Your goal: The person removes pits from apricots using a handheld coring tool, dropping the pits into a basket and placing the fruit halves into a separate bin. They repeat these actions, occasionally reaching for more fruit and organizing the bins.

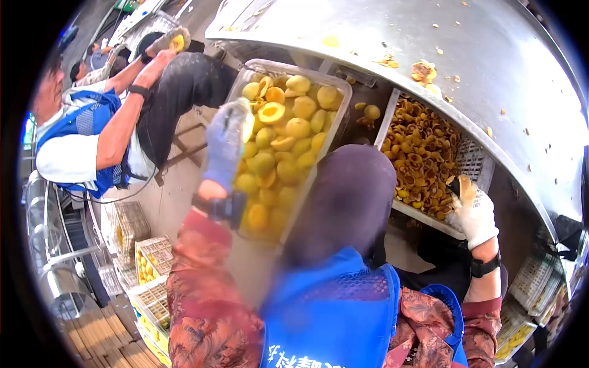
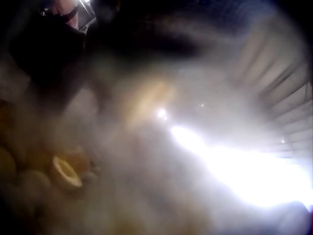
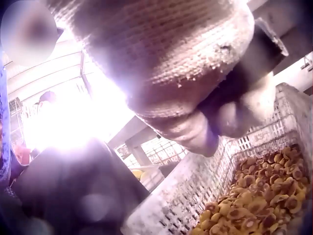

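My left hand [image 1: 226, 144], in a bluish glove and blurred, is over the left side of a crate [image 1: 345, 101] of whole and halved yellow peaches [image 1: 297, 127]. It grips a yellow peach piece [image 1: 248, 127] at its fingertips. The left wrist view is mostly blur and glare, with one cut peach half [image 2: 67, 172] at lower left. My right hand [image 1: 477, 219], in a whitish knit glove, holds a short dark tool [image 3: 249, 66] whose working end is unclear. That hand is at the near right side of a white crate [image 3: 168, 203] of brownish scooped-out fruit pieces [image 1: 423, 144].
A metal table [image 1: 491, 61] with scattered scraps runs along the far side. Another person [image 1: 80, 141] sits at left, working with gloved hands. My covered knee [image 1: 353, 190] is between the two crates. Stacked fruit crates [image 1: 153, 257] stand at lower left, more at lower right.
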Available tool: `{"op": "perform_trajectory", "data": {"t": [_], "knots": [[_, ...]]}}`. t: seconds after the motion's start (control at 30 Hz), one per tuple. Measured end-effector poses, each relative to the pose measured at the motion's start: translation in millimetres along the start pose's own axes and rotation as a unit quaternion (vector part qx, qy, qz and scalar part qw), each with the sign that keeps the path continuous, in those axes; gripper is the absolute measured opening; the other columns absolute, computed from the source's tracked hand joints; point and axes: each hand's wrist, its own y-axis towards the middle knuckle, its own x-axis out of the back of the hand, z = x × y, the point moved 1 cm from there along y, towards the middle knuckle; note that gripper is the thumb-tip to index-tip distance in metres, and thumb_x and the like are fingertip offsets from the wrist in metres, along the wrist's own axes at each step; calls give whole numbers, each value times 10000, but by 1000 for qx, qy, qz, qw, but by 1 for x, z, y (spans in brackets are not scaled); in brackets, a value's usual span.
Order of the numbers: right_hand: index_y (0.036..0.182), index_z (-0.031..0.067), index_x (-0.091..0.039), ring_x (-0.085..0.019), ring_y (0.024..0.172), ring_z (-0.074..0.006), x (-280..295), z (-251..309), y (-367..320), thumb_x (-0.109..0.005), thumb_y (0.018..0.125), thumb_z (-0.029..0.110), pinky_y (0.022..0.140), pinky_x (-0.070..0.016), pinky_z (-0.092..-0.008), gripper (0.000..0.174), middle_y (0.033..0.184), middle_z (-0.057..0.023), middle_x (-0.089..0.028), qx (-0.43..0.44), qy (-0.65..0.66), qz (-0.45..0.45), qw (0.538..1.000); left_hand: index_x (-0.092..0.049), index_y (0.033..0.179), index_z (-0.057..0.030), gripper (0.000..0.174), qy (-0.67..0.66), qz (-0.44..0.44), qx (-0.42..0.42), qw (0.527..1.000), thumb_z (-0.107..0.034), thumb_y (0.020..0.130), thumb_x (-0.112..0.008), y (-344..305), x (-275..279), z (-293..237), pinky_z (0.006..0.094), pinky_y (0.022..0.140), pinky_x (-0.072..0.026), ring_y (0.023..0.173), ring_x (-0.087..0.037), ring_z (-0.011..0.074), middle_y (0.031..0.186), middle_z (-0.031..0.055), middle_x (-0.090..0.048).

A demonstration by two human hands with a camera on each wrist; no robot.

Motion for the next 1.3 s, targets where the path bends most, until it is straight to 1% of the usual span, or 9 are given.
{"op": "perform_trajectory", "data": {"t": [0.13,0.27,0.33,0.47,0.63,0.73,0.87,1.1,1.3], "knots": [[1211,32,-496,-618,825,-377,0,11,10,-623,844,176,706,-506,-428,414,981,-189,-628,-8,32,4,999,-609,1120,-17,339,296,-21,-216,930,-279,907,-627,-8,-28,37,320,821,-486,928,-617,214,1025,122,-647],[1206,26,-502,-619,858,-378,-4,20,18,-647,834,171,739,-511,-420,424,1006,-190,-625,-12,51,16,998,-513,1290,-62,494,569,224,-106,784,-297,866,-610,-12,-81,36,447,974,-407,1129,-510,386,1225,207,-551],[1205,22,-508,-621,869,-375,-6,18,18,-647,834,166,745,-513,-415,422,1025,-199,-621,10,25,4,1000,-511,1318,-121,508,560,262,-177,766,-267,842,-613,-23,-86,62,462,1000,-382,1186,-464,404,1321,203,-484],[1221,20,-501,-620,880,-379,0,19,23,-656,830,161,755,-513,-412,444,1065,-191,-612,-14,59,26,998,-523,1311,-192,534,475,266,-235,805,-228,794,-651,-28,-72,80,469,1018,-374,1204,-451,413,1339,196,-468],[1201,33,-500,-620,847,-372,-5,20,19,-648,832,142,732,-511,-410,413,1024,-180,-618,42,66,-39,996,-530,1295,-141,599,442,287,-93,845,-171,729,-725,-18,-71,67,469,1016,-383,1198,-470,397,1316,198,-489],[1190,45,-497,-622,824,-367,1,22,18,-661,823,137,713,-511,-411,412,1027,-171,-612,18,79,-24,996,-525,1290,-100,633,386,146,-305,858,-123,695,-742,-39,-44,82,467,1013,-391,1200,-474,393,1299,199,-503],[1174,31,-518,-617,883,-387,0,28,19,-635,834,130,760,-507,-419,373,1008,-187,-626,-7,124,-3,992,-493,1325,-87,625,428,284,-235,825,-38,725,-659,-88,-37,133,472,1046,-366,1240,-445,406,1334,200,-482],[1172,30,-512,-615,885,-390,2,31,23,-639,835,140,752,-508,-423,376,1009,-192,-620,-11,113,0,993,-424,1375,-68,536,330,162,-213,905,-166,869,-570,-74,-35,111,483,1113,-233,1295,-389,402,1389,214,-430],[1155,47,-524,-630,835,-363,1,34,22,-658,811,129,701,-517,-412,378,983,-182,-622,38,95,-23,994,-495,1330,-103,460,495,126,-238,826,-254,899,-546,-57,-82,139,546,1114,-165,1307,-381,351,1340,139,-504]]}}
